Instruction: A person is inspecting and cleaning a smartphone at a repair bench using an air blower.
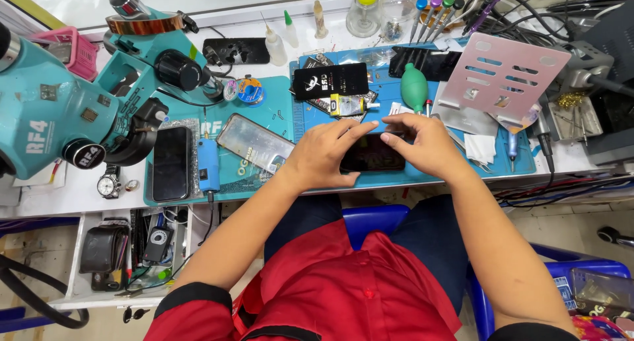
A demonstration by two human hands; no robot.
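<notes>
I have a dark phone (372, 154) lying flat at the near edge of the blue mat (277, 110), between both hands; my left hand (323, 157) clamps its left end, my right hand (426, 146) presses fingertips on its top edge. I judge it thin, stiff, light, its glass slick and fragile; best gripped by the long edges. The mat looks grippy; a green blower (414, 88), a second phone (254, 143) and a microscope (72, 110) crowd the bench.

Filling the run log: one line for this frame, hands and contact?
left hand: on dark phone, left end | right hand: on phone, right end | phone: flat on blue mat | nearby: green blower
</notes>
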